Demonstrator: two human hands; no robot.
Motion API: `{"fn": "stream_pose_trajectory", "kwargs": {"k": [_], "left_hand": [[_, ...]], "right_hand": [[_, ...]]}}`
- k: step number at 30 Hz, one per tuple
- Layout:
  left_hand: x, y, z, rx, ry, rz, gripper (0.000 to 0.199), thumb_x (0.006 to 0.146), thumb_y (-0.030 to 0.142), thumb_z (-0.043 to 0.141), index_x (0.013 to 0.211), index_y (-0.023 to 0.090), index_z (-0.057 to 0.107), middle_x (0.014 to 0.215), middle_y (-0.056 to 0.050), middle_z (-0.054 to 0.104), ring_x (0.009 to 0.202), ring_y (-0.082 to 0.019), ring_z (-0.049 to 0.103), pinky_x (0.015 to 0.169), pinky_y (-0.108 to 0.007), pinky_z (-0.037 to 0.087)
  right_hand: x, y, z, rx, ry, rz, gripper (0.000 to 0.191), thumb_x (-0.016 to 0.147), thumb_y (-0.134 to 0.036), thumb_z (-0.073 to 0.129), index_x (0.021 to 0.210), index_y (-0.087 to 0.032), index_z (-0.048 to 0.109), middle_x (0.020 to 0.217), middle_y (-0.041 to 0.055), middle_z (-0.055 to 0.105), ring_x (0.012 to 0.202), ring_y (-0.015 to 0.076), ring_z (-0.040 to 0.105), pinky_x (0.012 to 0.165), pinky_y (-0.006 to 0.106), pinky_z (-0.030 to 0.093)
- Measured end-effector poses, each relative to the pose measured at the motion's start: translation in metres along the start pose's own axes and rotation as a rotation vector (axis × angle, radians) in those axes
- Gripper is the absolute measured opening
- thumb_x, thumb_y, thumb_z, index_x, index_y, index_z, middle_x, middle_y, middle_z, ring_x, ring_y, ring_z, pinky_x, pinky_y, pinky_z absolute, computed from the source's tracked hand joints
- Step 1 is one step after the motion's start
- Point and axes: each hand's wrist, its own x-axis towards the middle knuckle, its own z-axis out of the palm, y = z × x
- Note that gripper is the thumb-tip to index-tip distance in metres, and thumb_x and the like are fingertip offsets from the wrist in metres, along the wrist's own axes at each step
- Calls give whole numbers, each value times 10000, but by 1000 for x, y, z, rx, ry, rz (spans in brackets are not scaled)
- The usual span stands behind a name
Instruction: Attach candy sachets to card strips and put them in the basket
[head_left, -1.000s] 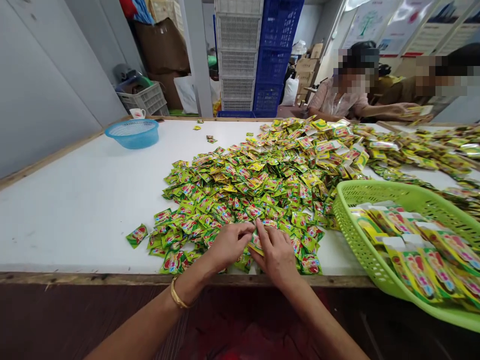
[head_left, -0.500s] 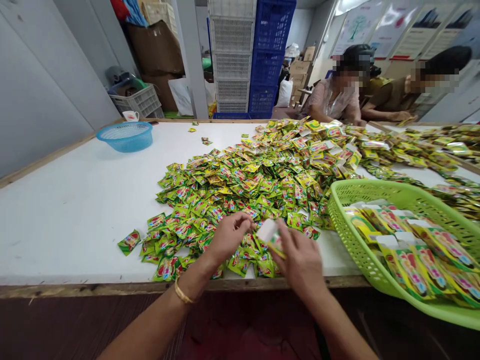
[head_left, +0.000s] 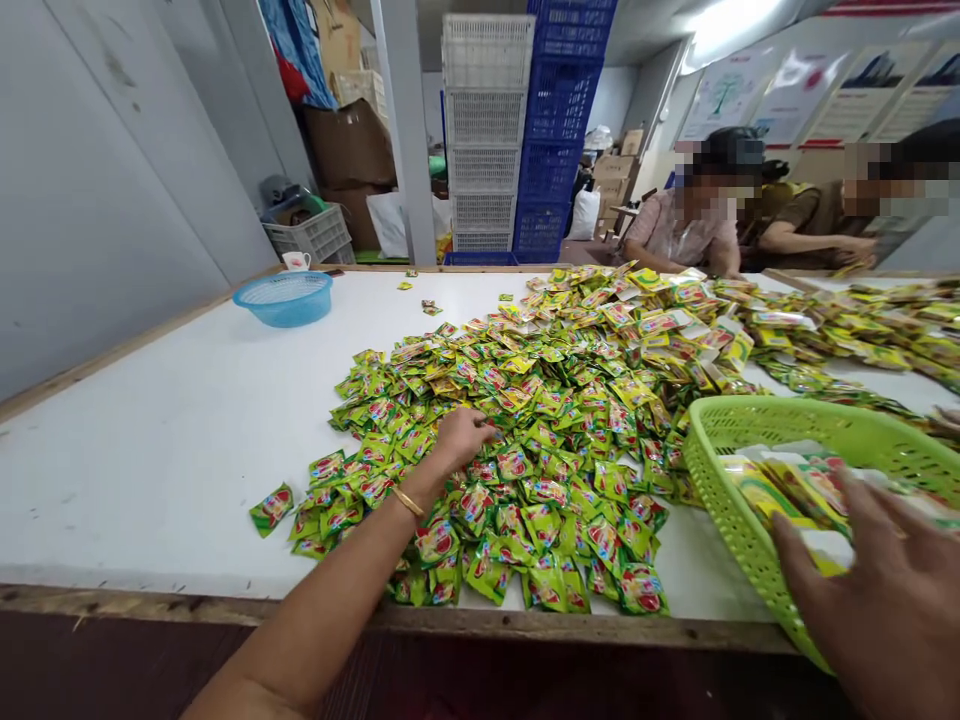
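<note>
Small green sachets [head_left: 517,465] with red and blue print lie in a large heap on the white table. My left hand [head_left: 459,442], with a gold bangle at the wrist, is low over this heap. Its fingers are pinched together at the sachets, and whatever is between the tips is too small to make out. On the right, my right hand [head_left: 892,575] reaches over the green plastic basket [head_left: 739,525], thumb and fingers spread. Beneath it are yellow-and-green packets [head_left: 780,490] with white ends, partly covered by the hand.
A blue basket [head_left: 285,305] and a white cup [head_left: 296,260] stand at the table's far left. Wooden edging [head_left: 225,607] borders the table [head_left: 165,430]. White crates [head_left: 484,160] and blue crates [head_left: 555,150] are stacked behind. Two people [head_left: 686,225] sit across the table, at the right.
My right hand has moved right from the heap to the green basket, and the white-ended packet is no longer seen in it. My left hand stays at the heap. The view has shifted.
</note>
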Motion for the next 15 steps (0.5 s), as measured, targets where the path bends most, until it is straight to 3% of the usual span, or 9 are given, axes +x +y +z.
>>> {"fn": "stream_pose_trajectory", "kwargs": {"k": [3,5,8,12,15], "left_hand": [[18,-19,-22,81,31,80,145,760,268,585,730,166,684,890,-72,677,880,-212,596,725,-266,427],[26,-24,-26,118,32,170,75,702,169,607,716,178,680,1002,-81,664,996,-229,562,838,-281,409],[31,-27,-20,140,25,284,133,668,100,578,702,195,664,917,-86,679,963,-238,568,891,-322,396],[31,-34,-6,208,94,351,147,725,134,512,764,193,641,883,-118,677,948,-283,568,879,-392,404],[24,-40,-3,240,217,303,208,787,162,424,852,174,621,904,-133,670,941,-274,582,839,-357,431]], "right_hand": [[-4,-38,5,102,-31,-129,499,870,-459,447,1291,-196,491,1137,149,593,984,300,564,780,421,439],[-5,-60,15,189,-114,-170,435,882,-420,442,1250,-198,511,1143,127,581,1005,265,550,835,406,429],[2,-86,38,226,-300,-195,379,872,-336,460,1216,-193,535,1172,122,571,1086,259,507,894,413,393],[40,-106,72,160,-595,-80,391,857,-290,475,1236,-208,526,1269,131,523,1146,267,471,908,427,380],[77,-109,98,82,-697,30,407,877,-278,440,1269,-182,490,1287,154,497,1157,272,464,888,415,400]]}}
